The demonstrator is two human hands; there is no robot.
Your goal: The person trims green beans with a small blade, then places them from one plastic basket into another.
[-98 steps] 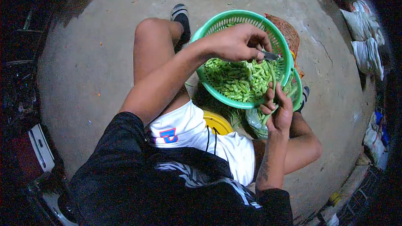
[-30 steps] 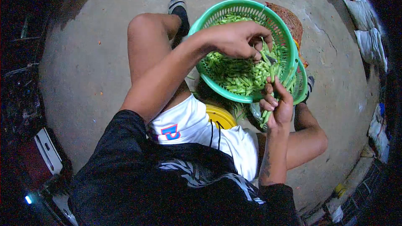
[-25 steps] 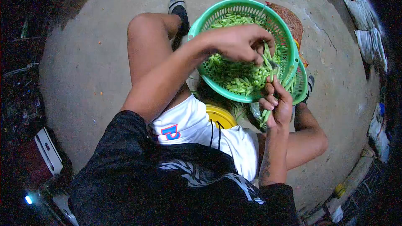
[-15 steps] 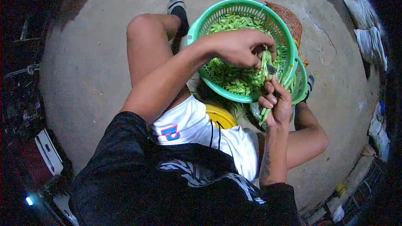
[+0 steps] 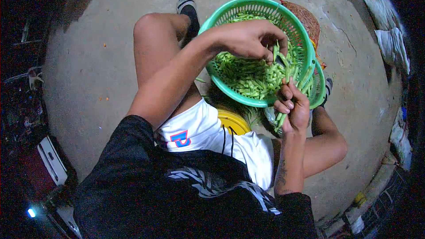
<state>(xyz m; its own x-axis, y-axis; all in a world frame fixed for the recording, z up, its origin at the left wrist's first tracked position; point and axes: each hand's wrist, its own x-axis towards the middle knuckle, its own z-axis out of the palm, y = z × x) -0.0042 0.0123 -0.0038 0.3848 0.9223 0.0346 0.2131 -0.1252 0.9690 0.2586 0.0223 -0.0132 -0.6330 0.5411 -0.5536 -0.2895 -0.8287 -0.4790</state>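
My left hand (image 5: 250, 40) reaches over a green plastic basket (image 5: 305, 40), its fingers curled round a small knife whose dark blade (image 5: 280, 60) shows below them; the handle is hidden. Just below the basket's near right rim, my right hand (image 5: 293, 108) is closed round a few long green beans (image 5: 280, 119). Their lower ends stick out under my fingers, and their upper ends rise over the basket close to the blade. Many cut green bean pieces (image 5: 256, 84) fill the basket, partly covered by my left hand and forearm.
A second green basket (image 5: 318, 90) with beans sits partly under the first. Behind them lies a reddish mesh sack (image 5: 305, 17). Something round and yellow (image 5: 232, 121) is between my legs. White sacks (image 5: 392, 48) line the right side, and small orange scraps dot the concrete floor (image 5: 102, 62).
My left hand and the blade have moved slightly up and left, away from my right hand. My right hand stays almost in place with the beans.
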